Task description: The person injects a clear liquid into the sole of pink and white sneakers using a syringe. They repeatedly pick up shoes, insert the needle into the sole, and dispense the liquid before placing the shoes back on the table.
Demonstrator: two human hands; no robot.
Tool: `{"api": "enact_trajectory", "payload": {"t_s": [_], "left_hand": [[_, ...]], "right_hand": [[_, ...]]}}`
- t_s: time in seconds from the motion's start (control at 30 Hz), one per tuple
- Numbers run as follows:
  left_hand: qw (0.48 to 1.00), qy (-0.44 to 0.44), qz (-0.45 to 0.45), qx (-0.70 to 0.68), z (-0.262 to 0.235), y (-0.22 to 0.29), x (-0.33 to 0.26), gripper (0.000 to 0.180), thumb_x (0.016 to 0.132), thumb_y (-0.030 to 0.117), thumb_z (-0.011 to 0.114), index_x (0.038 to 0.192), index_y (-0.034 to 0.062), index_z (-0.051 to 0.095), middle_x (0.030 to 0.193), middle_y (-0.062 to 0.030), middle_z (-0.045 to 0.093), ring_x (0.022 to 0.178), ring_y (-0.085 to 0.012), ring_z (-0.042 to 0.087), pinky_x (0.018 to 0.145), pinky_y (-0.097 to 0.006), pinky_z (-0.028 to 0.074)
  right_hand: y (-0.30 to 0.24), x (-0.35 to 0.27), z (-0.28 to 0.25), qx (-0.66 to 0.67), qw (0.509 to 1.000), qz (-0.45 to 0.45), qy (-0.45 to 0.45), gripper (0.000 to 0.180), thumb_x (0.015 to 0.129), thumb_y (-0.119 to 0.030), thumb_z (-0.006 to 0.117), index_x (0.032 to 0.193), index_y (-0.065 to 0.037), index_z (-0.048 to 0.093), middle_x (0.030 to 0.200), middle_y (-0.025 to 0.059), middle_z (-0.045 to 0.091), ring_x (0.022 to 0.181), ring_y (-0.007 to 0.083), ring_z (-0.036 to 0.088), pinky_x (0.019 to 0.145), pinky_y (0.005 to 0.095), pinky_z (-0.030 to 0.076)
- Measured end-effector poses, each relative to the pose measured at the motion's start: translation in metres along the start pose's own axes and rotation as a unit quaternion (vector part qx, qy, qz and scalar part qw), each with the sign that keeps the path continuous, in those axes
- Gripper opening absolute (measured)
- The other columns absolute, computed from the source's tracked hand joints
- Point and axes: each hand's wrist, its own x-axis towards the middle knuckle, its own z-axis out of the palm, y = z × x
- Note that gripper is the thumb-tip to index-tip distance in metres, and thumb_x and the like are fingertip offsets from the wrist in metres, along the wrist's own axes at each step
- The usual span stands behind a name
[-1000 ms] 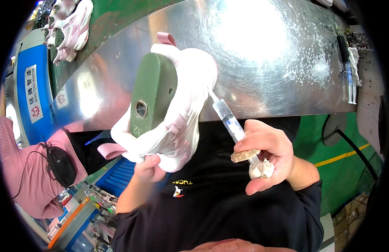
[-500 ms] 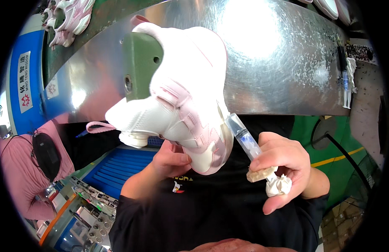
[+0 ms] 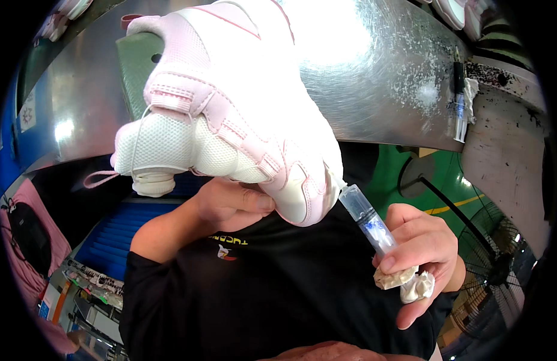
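Observation:
A white and pink sneaker is tilted on its side in front of me, with a green shoe last showing in its ankle opening. My left hand grips it near the toe, thumb against the upper. In my right hand is a clear plastic syringe, its barrel slanting up toward the shoe. The syringe's narrow tip meets the sole edge beside the toe; whether fluid comes out is too small to see. Crumpled whitish wrapping covers the syringe's finger end and plunger.
A shiny metal worktop curves across behind the shoe. Another syringe with a dark pen-like tool lies at its right end. More shoes stand at the far right. A black fan is on the right; a person in pink is at left.
The shoe now appears larger and farther left, its laces and tongue turned more into view. My right hand sits slightly lower and to the right, with the syringe tip still at the sole edge.

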Motion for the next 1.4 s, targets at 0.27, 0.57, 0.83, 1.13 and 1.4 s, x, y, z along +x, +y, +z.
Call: {"api": "enact_trajectory", "payload": {"t_s": [0.27, 0.57, 0.83, 1.13, 1.4], "left_hand": [[0.998, -0.061, 0.005, 0.008, 0.003, -0.005, 0.019, 0.051, 0.084, 0.002, 0.055, 0.134, 0.0024, 0.04, 0.133, -0.0146, 0.047, 0.126, -0.0293, 0.043, 0.106, -0.044, 0.034], [0.998, -0.055, 0.007, 0.009, 0.022, -0.002, 0.043, 0.037, 0.085, -0.004, 0.055, 0.122, -0.0016, 0.051, 0.119, -0.0141, 0.058, 0.113, -0.0253, 0.054, 0.099, -0.037, 0.042], [0.996, -0.082, -0.004, 0.026, 0.02, -0.003, 0.058, 0.035, 0.089, 0.001, 0.054, 0.124, 0.0017, 0.051, 0.122, -0.0126, 0.056, 0.115, -0.0242, 0.052, 0.101, -0.037, 0.041], [0.991, -0.114, 0.021, 0.067, 0.019, -0.002, 0.067, 0.034, 0.094, 0.005, 0.048, 0.127, 0.0027, 0.048, 0.128, -0.0125, 0.052, 0.121, -0.026, 0.049, 0.105, -0.041, 0.038], [0.996, -0.084, 0.03, 0.001, 0.04, 0.004, 0.073, 0.028, 0.088, 0.012, 0.062, 0.115, 0.0057, 0.058, 0.11, -0.0064, 0.063, 0.105, -0.0148, 0.058, 0.091, -0.03, 0.048]], "right_hand": [[-0.027, -0.013, 0.003, -0.057, 0.997, 0.055, 0.024, 0.065, 0.054, -0.049, 0.086, 0.099, -0.006, 0.066, 0.079, 0.0055, 0.067, 0.059, 0.0131, 0.042, 0.052, 0.0261, 0.028], [-0.046, -0.013, 0.003, -0.131, 0.99, 0.043, 0.025, 0.056, 0.064, -0.038, 0.084, 0.1, 0.0, 0.065, 0.084, 0.0041, 0.068, 0.054, 0.0142, 0.046, 0.052, 0.028, 0.028], [-0.053, -0.016, 0.007, -0.191, 0.98, 0.041, 0.032, 0.055, 0.065, -0.036, 0.083, 0.101, 0.0, 0.063, 0.082, 0.0037, 0.067, 0.053, 0.0132, 0.047, 0.05, 0.027, 0.027], [-0.049, -0.022, 0.015, -0.249, 0.967, 0.017, 0.048, 0.053, 0.065, -0.036, 0.083, 0.099, -0.001, 0.063, 0.079, 0.003, 0.065, 0.051, 0.013, 0.044, 0.049, 0.0272, 0.026], [-0.022, -0.034, 0.029, -0.325, 0.934, -0.074, 0.126, 0.051, 0.064, -0.04, 0.082, 0.096, -0.003, 0.066, 0.075, 0.0, 0.063, 0.051, 0.0124, 0.037, 0.05, 0.0256, 0.028]]}}
